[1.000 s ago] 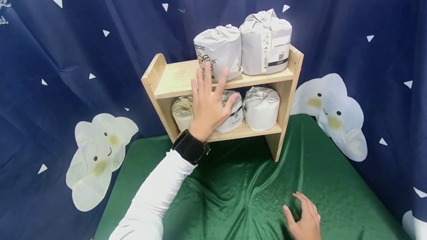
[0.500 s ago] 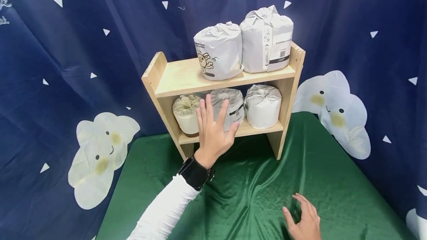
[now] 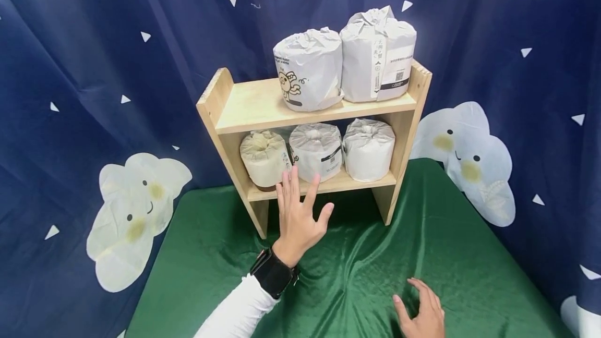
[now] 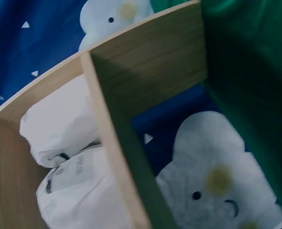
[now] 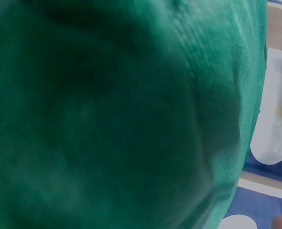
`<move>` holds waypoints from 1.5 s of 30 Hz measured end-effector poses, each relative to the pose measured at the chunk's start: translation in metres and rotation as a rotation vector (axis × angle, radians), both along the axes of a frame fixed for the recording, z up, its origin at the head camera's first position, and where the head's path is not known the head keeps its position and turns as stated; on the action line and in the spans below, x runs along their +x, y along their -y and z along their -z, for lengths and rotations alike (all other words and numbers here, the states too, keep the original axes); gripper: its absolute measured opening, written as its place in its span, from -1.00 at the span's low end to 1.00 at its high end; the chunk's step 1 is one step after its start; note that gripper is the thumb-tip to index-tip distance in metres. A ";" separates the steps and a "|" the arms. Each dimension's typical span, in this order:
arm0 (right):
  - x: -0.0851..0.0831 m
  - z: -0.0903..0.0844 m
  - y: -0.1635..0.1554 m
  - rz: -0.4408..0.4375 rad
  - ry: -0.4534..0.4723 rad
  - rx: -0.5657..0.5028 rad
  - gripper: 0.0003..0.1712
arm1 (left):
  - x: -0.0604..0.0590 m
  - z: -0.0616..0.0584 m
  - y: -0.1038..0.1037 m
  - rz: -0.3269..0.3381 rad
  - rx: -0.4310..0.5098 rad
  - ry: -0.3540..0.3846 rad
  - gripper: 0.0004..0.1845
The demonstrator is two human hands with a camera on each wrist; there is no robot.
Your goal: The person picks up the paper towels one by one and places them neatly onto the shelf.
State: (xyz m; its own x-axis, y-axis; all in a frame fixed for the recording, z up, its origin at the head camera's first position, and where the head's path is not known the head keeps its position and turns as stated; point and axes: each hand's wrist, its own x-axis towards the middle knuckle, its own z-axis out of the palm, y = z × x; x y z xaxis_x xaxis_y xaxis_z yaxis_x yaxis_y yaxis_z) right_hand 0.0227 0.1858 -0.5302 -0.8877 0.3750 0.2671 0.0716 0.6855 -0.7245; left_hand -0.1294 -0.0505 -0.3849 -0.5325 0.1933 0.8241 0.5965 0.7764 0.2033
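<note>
My left hand (image 3: 300, 223), fingers spread and holding nothing, is in front of the small wooden shelf (image 3: 249, 108), just below its lower board. Two paper-wrapped toilet rolls stand on the top board: a roll with a cartoon print (image 3: 310, 72) and a taller roll with a label strip (image 3: 361, 67) at the right end. On the lower board sit a cream roll (image 3: 264, 163), a white roll with a black band (image 3: 315, 147) and a plain white roll (image 3: 369, 153). My right hand (image 3: 422, 312), holding nothing, is low over the green cloth, fingers loosely bent.
Green cloth (image 3: 357, 270) covers the table under the shelf. A dark blue curtain (image 3: 141, 67) with white triangles hangs behind, with cloud faces (image 3: 141, 218) on either side of the shelf. In the left wrist view, the shelf's board edge (image 4: 112, 138) crosses near two wrapped rolls.
My left hand has come down from in front of the top-board roll to below the lower board, uncovering the rolls. The rolls have not moved; my right hand has hardly moved.
</note>
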 end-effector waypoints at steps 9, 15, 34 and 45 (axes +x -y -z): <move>-0.002 0.011 0.004 -0.010 -0.043 0.033 -0.46 | 0.019 0.044 0.004 -0.020 -0.057 0.043 -0.40; -0.006 0.014 0.004 -0.019 -0.087 0.064 -0.53 | 0.028 0.062 0.011 -0.041 -0.037 0.095 -0.38; -0.114 -0.007 -0.005 -0.342 -0.405 0.250 -0.59 | 0.012 0.074 0.042 -0.312 -0.123 0.454 -0.28; -0.151 0.007 0.041 -0.363 -0.310 0.403 -0.13 | 0.004 0.102 0.019 -0.329 -0.225 0.602 -0.12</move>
State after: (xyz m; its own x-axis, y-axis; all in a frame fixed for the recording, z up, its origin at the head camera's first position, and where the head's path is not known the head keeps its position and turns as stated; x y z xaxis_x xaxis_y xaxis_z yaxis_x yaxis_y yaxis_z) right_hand -0.1281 0.1452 -0.5371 -0.7981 -0.1205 0.5903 -0.3897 0.8505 -0.3533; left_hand -0.1252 -0.0696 -0.4869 -0.9414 0.0754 0.3289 0.1597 0.9582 0.2374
